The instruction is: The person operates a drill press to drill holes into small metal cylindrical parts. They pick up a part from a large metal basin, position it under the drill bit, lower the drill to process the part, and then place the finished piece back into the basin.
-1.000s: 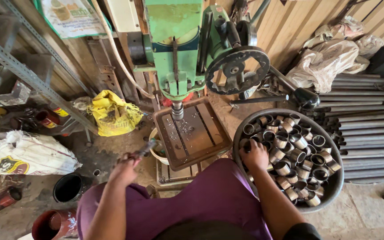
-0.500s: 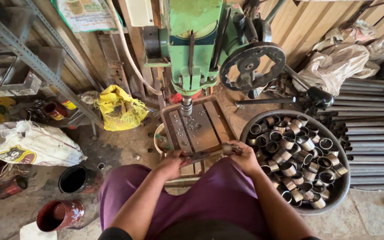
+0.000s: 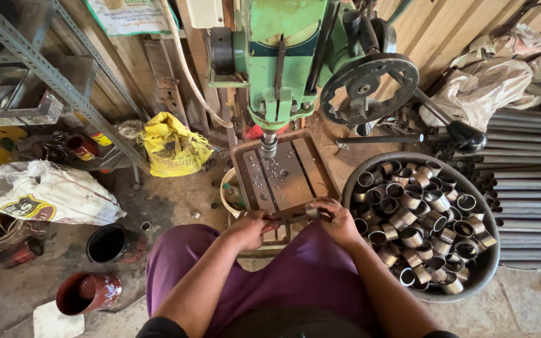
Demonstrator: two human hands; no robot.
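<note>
A small metalworking workshop: a green drill press (image 3: 289, 62) with a spoked handwheel (image 3: 368, 87) stands over a slotted steel table (image 3: 283, 175) strewn with chips, a round tub (image 3: 477, 275) is heaped with short cut pipe sleeves, long steel tubes (image 3: 527, 181) lie stacked alongside, and angle-iron racking (image 3: 45, 75), paint tins (image 3: 89, 293) and sacks (image 3: 42, 191) crowd the grimy concrete floor

A green-painted drill press (image 3: 283, 56) with a black handwheel (image 3: 368, 87) is seen above a rust-brown slotted metal table (image 3: 283, 175). Silvery-grey short metal tube pieces (image 3: 427, 219) are held in a dark grey round basin (image 3: 489, 269). Purple trousers (image 3: 295, 275) are worn, and a yellow crumpled plastic bag (image 3: 171, 145) is seen beside a white printed sack (image 3: 45, 191).
</note>
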